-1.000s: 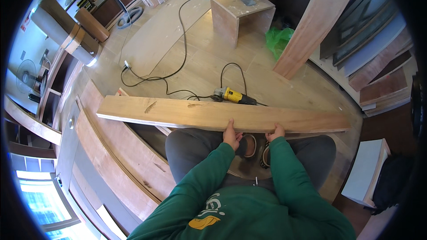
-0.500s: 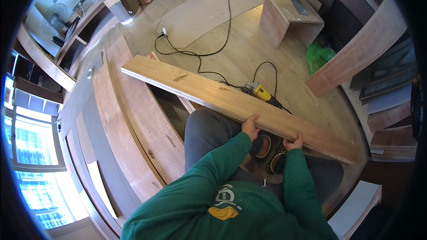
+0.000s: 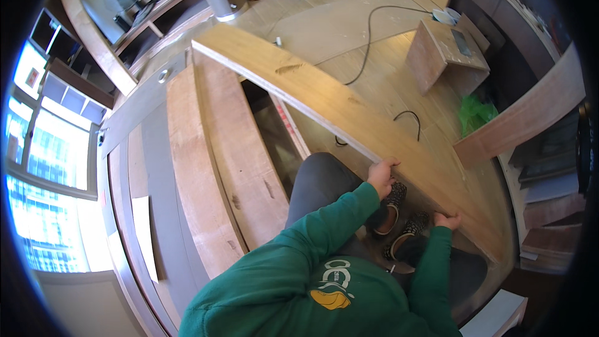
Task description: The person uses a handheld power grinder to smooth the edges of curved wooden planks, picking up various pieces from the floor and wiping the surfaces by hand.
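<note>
A long wooden board (image 3: 324,97) with a pale layered edge lies slantwise in front of me, from the far left down to the near right. My left hand (image 3: 382,178) grips its near edge around the lower middle, thumb on top. Further down, toward the board's right end, my right hand (image 3: 447,220) also holds that edge. Fingers of both hands are partly hidden under the board. My knees and shoes are just beneath it. A loop of black cord (image 3: 409,118) shows past its far side; what it leads to is hidden.
Long plywood panels (image 3: 240,150) lie at my left, beside a dark gap. A wooden stool-like box (image 3: 430,56), a green plastic bag (image 3: 477,115) and a leaning panel (image 3: 530,112) stand at right. A power cord (image 3: 368,43) crosses the floor beyond the board.
The board's far end has lifted and the board slants more steeply, still in both hands. It now covers the yellow power tool seen beyond it before. The whole view has shifted.
</note>
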Motion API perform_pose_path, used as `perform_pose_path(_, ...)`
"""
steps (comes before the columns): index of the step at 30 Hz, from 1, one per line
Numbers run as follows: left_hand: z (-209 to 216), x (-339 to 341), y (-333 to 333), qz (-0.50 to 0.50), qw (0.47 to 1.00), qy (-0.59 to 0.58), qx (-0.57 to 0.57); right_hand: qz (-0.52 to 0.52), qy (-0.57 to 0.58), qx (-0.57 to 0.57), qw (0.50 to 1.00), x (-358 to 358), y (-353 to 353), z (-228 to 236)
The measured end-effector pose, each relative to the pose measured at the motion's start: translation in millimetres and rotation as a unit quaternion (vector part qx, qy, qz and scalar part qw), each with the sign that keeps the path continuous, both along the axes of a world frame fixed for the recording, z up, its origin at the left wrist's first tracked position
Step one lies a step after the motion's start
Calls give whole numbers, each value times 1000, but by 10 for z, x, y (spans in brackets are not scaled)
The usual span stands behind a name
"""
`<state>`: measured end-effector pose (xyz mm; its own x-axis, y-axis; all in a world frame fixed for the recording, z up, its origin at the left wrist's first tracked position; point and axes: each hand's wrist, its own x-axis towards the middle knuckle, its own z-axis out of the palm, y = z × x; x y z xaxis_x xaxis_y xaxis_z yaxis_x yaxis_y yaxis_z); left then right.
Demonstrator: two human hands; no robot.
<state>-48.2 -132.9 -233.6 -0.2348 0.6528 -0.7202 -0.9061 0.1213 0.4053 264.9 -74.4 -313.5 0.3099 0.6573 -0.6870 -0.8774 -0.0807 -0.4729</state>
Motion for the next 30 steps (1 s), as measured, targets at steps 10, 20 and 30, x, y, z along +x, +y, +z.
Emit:
perform_pose_path(10,1100,-857,-851,75,991,56,94,-82,44,14,996,-224,-439,890)
perform_pose_path(20,1495,-2086,-2458,210,958,143,134,52,56,63,995,-659,-711,1153)
perform_pose_path(30,1577,-2755,-4161,459,856,196,132,400,97,166,896,-1368,-1309,1327)
